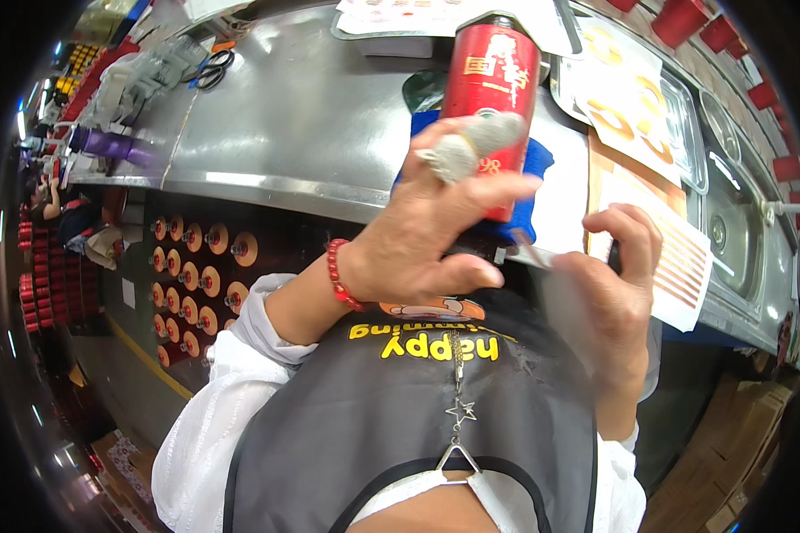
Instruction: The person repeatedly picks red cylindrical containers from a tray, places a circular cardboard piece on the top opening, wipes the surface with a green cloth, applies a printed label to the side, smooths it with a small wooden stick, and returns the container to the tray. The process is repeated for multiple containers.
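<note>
A red bottle or canister [494, 84] with gold and white lettering and a dark far end lies on a blue cloth [540, 169] at the steel table's near edge. Across its front lie the fingers of my left hand [418, 222], spread, with the thumb apart. A grey finger cover [476, 149] wraps one finger. Lower right of the bottle, my right hand [618, 275] is smeared by motion, its fingers curled. A thin, pale sliver shows at its thumb tip, too blurred to name.
Sheets with orange ring-shaped prints [627, 107] and a striped sheet [656, 249] lie on the right, beside a steel sink [738, 231]. Black scissors [213, 69] and a purple bottle [116, 145] are at left. Several red containers stand far right.
</note>
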